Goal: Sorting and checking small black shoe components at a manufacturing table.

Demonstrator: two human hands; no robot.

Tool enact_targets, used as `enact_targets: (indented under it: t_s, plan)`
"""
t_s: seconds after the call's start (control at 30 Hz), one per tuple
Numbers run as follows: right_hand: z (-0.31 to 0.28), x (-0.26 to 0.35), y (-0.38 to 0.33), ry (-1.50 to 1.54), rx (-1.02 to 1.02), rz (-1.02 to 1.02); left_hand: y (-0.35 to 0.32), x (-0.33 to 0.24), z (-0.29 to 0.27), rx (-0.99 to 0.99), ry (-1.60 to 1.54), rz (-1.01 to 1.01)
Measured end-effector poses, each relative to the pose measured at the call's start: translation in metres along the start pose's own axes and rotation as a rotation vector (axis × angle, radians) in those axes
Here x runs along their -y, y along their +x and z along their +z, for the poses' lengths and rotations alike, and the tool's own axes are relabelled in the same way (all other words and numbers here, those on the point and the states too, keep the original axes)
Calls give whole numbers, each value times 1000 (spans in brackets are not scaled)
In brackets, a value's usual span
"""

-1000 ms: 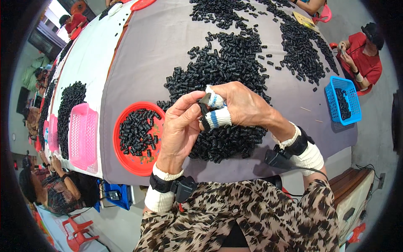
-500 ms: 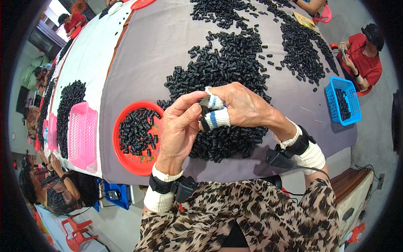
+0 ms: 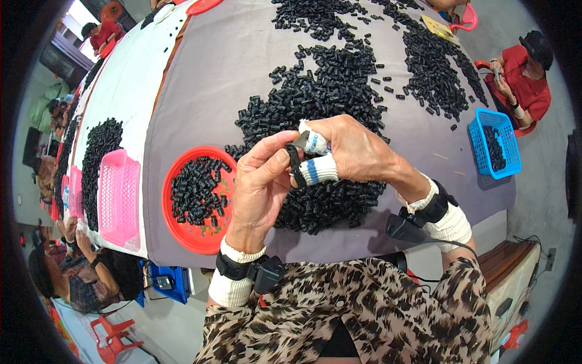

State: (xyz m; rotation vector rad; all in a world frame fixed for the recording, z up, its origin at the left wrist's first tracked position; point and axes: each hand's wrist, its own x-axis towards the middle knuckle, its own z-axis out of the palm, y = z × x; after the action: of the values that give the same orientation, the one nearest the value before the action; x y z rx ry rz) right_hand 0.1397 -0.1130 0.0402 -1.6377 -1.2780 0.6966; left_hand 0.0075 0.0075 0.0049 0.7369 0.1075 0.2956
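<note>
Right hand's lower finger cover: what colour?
Lower finger cover on the right hand: white with a blue band, seen in the head view.

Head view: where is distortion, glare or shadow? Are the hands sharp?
Head view: the grey tabletop bows at its edges; the upper-left opening is washed out; shadow lies beside the blue basket; the left hand and right hand look fairly sharp, but the dark piece between them partly blends with the black pile.

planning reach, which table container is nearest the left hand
The round red tray beside the left hand; pink baskets stand farther left, the blue basket far right, another red dish at the far edge.
</note>
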Motion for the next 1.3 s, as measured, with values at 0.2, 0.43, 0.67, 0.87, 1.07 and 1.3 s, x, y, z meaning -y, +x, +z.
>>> enact_targets:
  t_s: [0.2, 0.43, 0.67, 0.87, 1.07, 1.3]
  plan:
    - [-2, 3, 2, -56, 64, 15, 0, 2, 0, -26, 53, 17]
    - [0, 0, 3, -80, 68, -9, -1, 2, -2, -32, 50, 0]
    - [2, 0, 3, -85, 79, -3, -1, 2, -2, -47, 47, -16]
    - [4, -4, 5, -108, 21, -110, 1, 1, -1, -43, 33, -20]
    - [4, -8, 4, -204, 46, -121, 1, 4, -3, -50, 28, -8]
    - [4, 7, 1, -62, -98, -67, 3, 6, -4, -15, -190, -22]
